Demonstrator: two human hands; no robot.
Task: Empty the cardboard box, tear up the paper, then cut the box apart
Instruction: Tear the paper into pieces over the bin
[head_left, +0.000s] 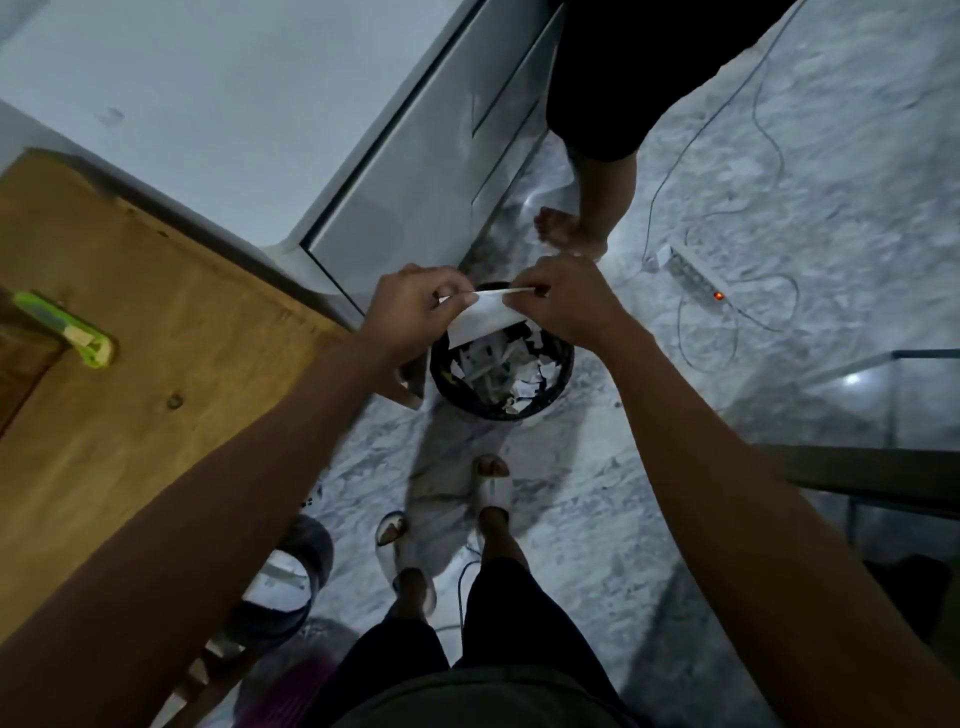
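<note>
A white sheet of paper (480, 318) is stretched between both hands, right above a black waste bin (558, 382) on the floor. My left hand (410, 314) pinches the sheet's left edge. My right hand (563, 299) pinches its right edge. Several torn white paper scraps (511, 371) lie inside the bin. A green box cutter (67, 330) rests on the wooden table (171, 332) at the left. No cardboard box is clearly in view.
Another person's bare leg and foot (582, 228) stand just beyond the bin. A white power strip (693, 273) with cables lies on the marble floor at the right. My sandalled feet (488, 493) are below the bin. A grey door (441, 156) stands behind.
</note>
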